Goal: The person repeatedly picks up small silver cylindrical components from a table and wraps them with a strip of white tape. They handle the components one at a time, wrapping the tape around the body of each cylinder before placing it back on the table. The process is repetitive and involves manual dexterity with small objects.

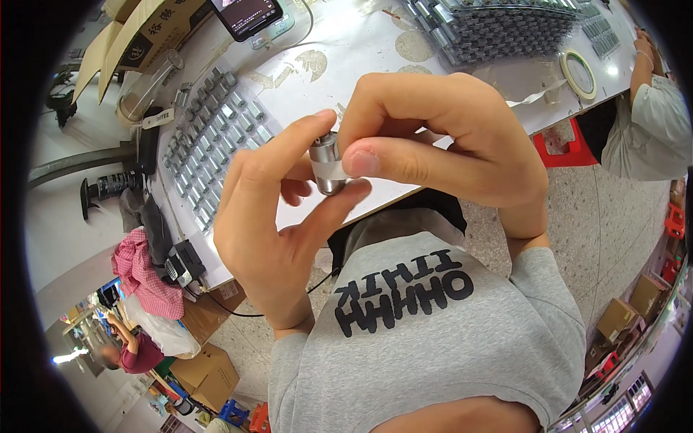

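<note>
My left hand [256, 216] pinches a small shiny metal cylinder [326, 150] by its two ends, index finger at the top and thumb at the bottom. A whitish strip of tape [328, 171] lies across the cylinder's middle and runs under my right thumb. My right hand [455, 141] is closed, thumb and curled fingers pressed together on the strip against the cylinder's side. Its fingertips are partly hidden behind the thumb. To the left of my left hand, a clear sheet bears rows of similar metal cylinders [209, 148].
Many more cylinders [498, 40] sit in a stack at the far right. A tape roll [594, 86] stands near the table's right edge, close to a co-worker's arm [640, 68]. A phone [249, 18] and an open carton [155, 32] are at the far side. A red stool [570, 155] stands beyond the edge.
</note>
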### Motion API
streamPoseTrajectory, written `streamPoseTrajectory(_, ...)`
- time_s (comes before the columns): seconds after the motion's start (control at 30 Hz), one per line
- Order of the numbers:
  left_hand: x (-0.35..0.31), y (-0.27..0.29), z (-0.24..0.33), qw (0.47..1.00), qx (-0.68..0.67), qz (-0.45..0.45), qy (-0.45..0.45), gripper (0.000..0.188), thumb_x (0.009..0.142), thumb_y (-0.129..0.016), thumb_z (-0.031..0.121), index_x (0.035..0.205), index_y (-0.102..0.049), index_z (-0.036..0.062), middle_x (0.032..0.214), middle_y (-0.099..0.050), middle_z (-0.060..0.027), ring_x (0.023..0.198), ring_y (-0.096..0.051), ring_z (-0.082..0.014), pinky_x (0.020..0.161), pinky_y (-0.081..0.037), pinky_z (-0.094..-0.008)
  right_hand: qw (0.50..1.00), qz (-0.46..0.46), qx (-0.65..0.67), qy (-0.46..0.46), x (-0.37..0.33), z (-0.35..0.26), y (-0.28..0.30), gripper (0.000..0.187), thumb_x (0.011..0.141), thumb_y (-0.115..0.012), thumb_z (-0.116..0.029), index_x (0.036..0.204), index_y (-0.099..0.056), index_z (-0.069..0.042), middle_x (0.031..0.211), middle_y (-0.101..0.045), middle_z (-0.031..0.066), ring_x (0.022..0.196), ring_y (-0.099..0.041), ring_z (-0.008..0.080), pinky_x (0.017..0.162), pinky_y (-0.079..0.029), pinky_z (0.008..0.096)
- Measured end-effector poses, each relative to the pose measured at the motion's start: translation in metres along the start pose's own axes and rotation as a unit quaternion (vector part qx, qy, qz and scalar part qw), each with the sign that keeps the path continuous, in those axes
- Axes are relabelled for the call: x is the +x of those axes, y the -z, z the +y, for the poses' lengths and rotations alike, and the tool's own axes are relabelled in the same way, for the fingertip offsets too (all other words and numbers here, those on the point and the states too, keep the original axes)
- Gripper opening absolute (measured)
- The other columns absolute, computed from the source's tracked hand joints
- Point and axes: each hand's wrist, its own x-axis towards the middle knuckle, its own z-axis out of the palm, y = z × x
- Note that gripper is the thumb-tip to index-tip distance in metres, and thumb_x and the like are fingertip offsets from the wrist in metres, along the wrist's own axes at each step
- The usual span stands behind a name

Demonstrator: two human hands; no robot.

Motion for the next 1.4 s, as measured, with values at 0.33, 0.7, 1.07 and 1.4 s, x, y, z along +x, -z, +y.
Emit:
streamPoseTrajectory(0.33,-0.012,-0.018,0.002,0.926,-0.333,0.123,0.129,0.05,0.069,-0.069,0.01,0.107,-0.041,-0.0089,0.1,-0.053,-0.0158,0.065,-0.056,-0.013,0.059,-0.045,-0.021,0.998,-0.008,0.008,-0.066,-0.001,-0.008,0.005,0.01,0.08,-0.058,-0.008,0.076,-0.054,-0.001,0.063,-0.05,-0.0024,0.054,-0.041,0.0014,0.046,-0.029,0.0166)
streamPoseTrajectory(0.7,-0.005,-0.041,0.024,0.947,-0.196,0.207,0.145,0.07,0.08,-0.04,0.059,0.109,-0.041,-0.0046,0.066,-0.05,-0.0047,0.043,-0.036,-0.0037,0.04,-0.025,-0.0145,0.991,-0.017,0.088,-0.097,-0.001,-0.005,0.002,0.016,0.076,-0.063,-0.012,0.076,-0.051,-0.002,0.061,-0.052,-0.0002,0.055,-0.045,0.0028,0.046,-0.031,0.0169)
streamPoseTrajectory(1.07,-0.002,-0.017,-0.002,0.997,-0.005,0.048,-0.06,0.031,0.086,-0.046,0.014,0.108,-0.046,-0.0081,0.102,-0.056,-0.0174,0.059,-0.053,-0.0087,0.054,-0.043,-0.0176,0.996,0.05,0.063,-0.046,-0.001,-0.004,-0.005,0.021,0.072,-0.066,-0.014,0.076,-0.05,-0.002,0.058,-0.046,-0.0015,0.053,-0.039,0.0036,0.046,-0.029,0.0189)
streamPoseTrajectory(1.4,0.004,0.005,0.004,0.991,-0.116,-0.065,0.01,0.047,0.069,-0.06,-0.008,0.112,-0.042,-0.0085,0.109,-0.05,-0.0156,0.088,-0.053,-0.0181,0.078,-0.042,-0.0281,0.995,-0.038,0.08,-0.047,-0.002,0.002,0.004,0.011,0.081,-0.058,-0.011,0.078,-0.053,0.0,0.059,-0.046,-0.0004,0.049,-0.037,0.0041,0.043,-0.028,0.0199)
